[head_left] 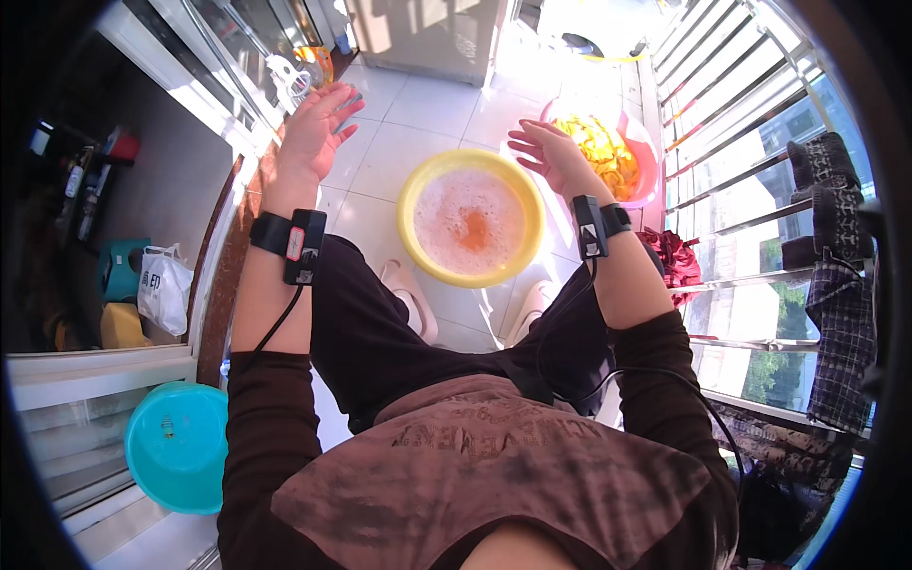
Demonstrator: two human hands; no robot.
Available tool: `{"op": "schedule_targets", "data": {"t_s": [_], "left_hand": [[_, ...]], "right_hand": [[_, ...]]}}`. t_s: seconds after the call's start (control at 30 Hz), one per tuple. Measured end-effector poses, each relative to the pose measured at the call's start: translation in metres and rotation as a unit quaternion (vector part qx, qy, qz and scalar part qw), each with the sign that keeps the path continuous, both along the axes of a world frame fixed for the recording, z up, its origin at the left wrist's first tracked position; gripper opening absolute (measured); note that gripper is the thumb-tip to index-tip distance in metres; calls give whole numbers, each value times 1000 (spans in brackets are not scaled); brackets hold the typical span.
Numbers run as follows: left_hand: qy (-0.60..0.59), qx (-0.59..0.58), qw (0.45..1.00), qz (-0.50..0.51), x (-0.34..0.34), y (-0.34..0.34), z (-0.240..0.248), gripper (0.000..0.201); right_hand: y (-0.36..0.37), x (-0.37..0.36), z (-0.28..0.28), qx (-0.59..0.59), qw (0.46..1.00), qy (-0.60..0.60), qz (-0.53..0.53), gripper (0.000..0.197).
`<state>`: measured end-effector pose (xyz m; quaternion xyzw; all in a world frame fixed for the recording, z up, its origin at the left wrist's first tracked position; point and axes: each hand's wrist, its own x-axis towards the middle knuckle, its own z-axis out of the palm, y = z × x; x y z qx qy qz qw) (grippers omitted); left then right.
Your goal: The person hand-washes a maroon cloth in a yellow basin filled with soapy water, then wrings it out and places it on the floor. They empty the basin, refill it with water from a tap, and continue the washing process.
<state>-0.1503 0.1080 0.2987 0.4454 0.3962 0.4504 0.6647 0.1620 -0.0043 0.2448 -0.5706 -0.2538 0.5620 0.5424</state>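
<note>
L hand & R hand raised, ylw basin btwn.

White plastic bag: bold dark characters printed on its side.
Brown shirt: dark lettering across the chest, blurred in part.
Left wrist device: red-edged label, too small to read.
Right wrist device: pale mark, illegible.
</note>
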Motion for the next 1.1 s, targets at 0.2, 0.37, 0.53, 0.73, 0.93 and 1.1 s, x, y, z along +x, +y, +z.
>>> {"op": "schedule_targets", "data": {"t_s": [0.2, 0.37, 0.53, 0.73, 0.93, 1.1], "left_hand": [[346, -5, 935, -77, -66, 88, -18, 40], [367, -19, 925, -99, -44, 202, -103, 36], [489, -215, 785, -314, 7, 173, -288, 63], [425, -333, 715, -444, 29, 121, -369, 54], [472, -332, 743, -339, 44, 106, -360, 38], [470, -336, 773, -261, 45, 97, -334, 34]], "right_hand": [[-1, 32, -165, -247, 960, -10, -132, 52], [-24, 94, -298, -397, 883, -172, -184, 69], [-43, 105, -383, -393, 857, -290, -164, 65], [-27, 82, -353, -352, 890, -123, -262, 60], [5, 71, -333, -356, 847, -11, -395, 53], [4, 63, -292, -333, 841, 35, -425, 51]]}}
